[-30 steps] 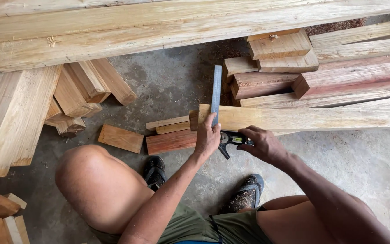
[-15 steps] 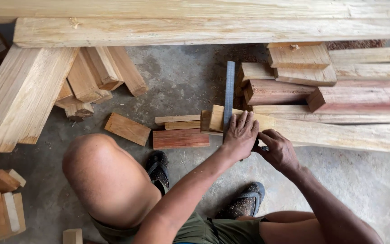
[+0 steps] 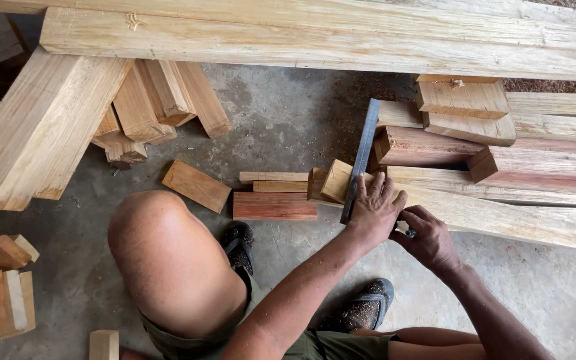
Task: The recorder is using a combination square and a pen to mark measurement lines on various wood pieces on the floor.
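The person squatted on the floor (image 3: 288, 120) with wood all around. The left hand (image 3: 376, 208) lay flat and open, fingers spread, pressing down on a steel ruler (image 3: 361, 157). The ruler lay slanting across the end of a pale plank (image 3: 501, 217), and its far tip reached up toward a reddish beam (image 3: 428, 148). The right hand (image 3: 428, 241) was curled shut around the small dark head of the ruler (only a tiny bit of it peeked out by the thumb), just beside the left hand at the near edge of the plank.

The ruler looked thin, stiff and smooth, so it would likely slide on the wood if nothing pushed it down. A flat palm on the blade seemed the best way to keep it put, with the other hand on the chunky head, which looked easier to grab than the thin blade. The plank looked long and heavy and not easy to knock, and its end sat on a small block (image 3: 337, 180).

To the left of the plank lay a red board (image 3: 275, 205) and two thin strips (image 3: 273, 181). A loose short piece (image 3: 197, 185) lay farther left, near the bare knee (image 3: 168, 260). Big pale beams (image 3: 315, 40) ran across the top, and a sandal (image 3: 363, 308) dusted with sawdust sat below the hands.
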